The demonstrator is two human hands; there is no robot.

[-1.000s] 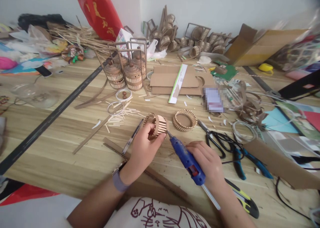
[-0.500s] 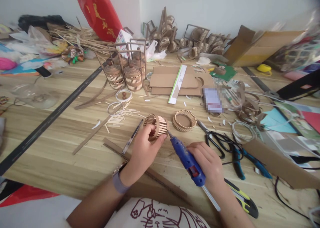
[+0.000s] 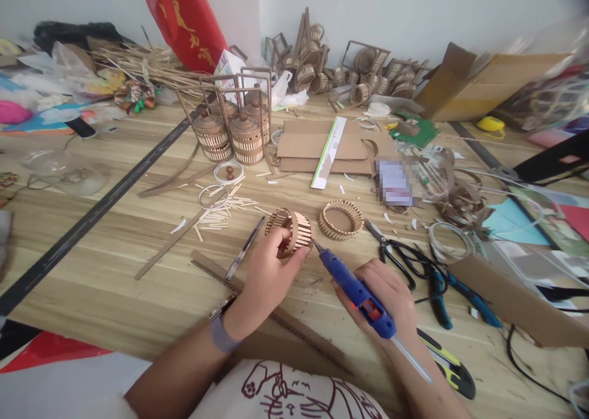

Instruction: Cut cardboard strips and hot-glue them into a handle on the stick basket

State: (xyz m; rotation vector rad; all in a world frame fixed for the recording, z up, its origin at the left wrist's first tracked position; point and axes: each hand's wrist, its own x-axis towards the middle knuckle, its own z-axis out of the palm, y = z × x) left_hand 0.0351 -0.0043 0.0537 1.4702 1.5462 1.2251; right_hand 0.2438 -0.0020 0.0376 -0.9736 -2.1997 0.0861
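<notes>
My left hand (image 3: 271,265) grips a small round basket (image 3: 301,227) made of pale sticks and a brown cardboard band, tilted on its side just over the table. In my right hand (image 3: 386,290) is a blue hot glue gun (image 3: 354,287) with a clear glue stick coming out of its back. The gun's nozzle points at the basket's right edge, close to my left thumb; whether it touches I cannot tell. Beside it stands a second round stick basket (image 3: 341,220), upright with a brown base inside.
Left of the basket lie a pen (image 3: 245,247), loose pale sticks (image 3: 221,213) and white rings (image 3: 213,196). Scissors (image 3: 391,247), blue-handled pliers (image 3: 473,299) and a yellow-black cutter (image 3: 448,367) lie at right. Lidded baskets (image 3: 247,138) with tall handles stand behind, near cardboard sheets (image 3: 299,143).
The glue gun has shifted slightly right and its nozzle has drawn back a little from the basket. My left hand still holds the basket in nearly the same place.
</notes>
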